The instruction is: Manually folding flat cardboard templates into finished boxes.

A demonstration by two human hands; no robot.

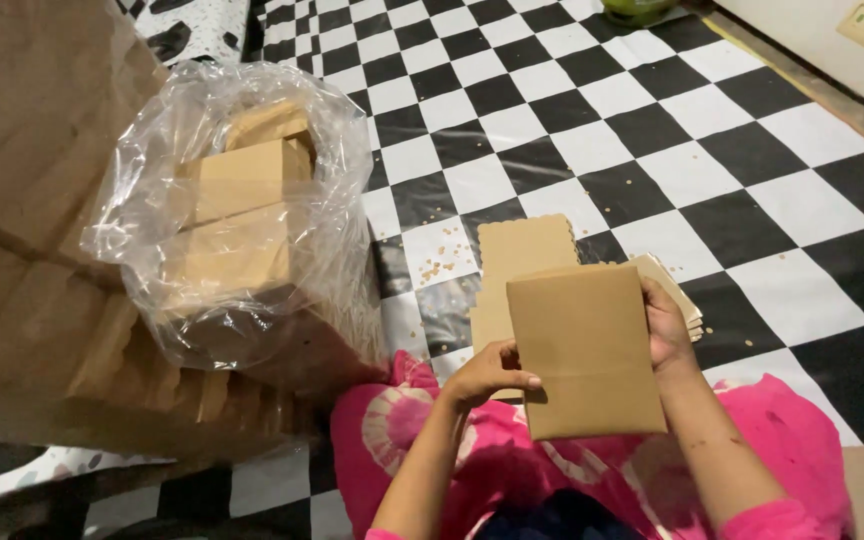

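Observation:
A brown paper bag (584,345), flat and rectangular, is held over my lap. My left hand (487,373) pinches its left edge, thumb on the front. Along the bag's right edge my right hand (664,325) grips it, fingers mostly hidden behind the paper. Just beyond it, a small pile of flat brown paper bags (524,250) with a scalloped top edge lies on the floor, and more bags (674,290) show behind my right hand.
A clear plastic sack (242,210) full of stacked brown bags stands at the left. Large cardboard sheets (22,200) lean at the far left. The floor is a black and white checkered mat (652,140) with small crumbs scattered on it. My pink clothing (432,440) fills the bottom.

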